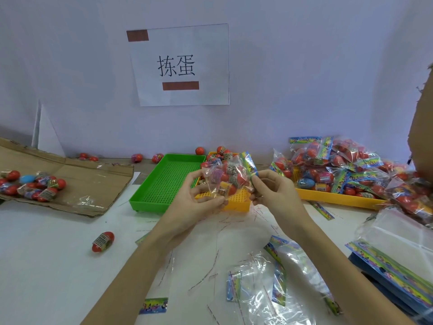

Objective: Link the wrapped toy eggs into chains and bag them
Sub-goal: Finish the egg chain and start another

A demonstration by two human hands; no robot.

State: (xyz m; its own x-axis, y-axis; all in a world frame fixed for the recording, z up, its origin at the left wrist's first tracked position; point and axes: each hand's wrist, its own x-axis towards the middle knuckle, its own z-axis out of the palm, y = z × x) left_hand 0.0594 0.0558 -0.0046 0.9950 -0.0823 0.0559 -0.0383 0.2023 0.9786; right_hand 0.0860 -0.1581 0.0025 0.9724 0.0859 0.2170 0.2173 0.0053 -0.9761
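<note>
Bare forearms, hands (no sleeves, rings).

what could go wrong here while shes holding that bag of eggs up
1. The bag of eggs is held in the air above the yellow tray by the left hand and right hand; if its top is unsealed, eggs could spill.
2. A loose egg lies on the table and could roll off.

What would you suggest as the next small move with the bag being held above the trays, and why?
Probably fold the printed header flap over to close the bag. It already looks full of eggs, the left hand grips its bottom, and the right hand pinches it near the flap end.
</note>
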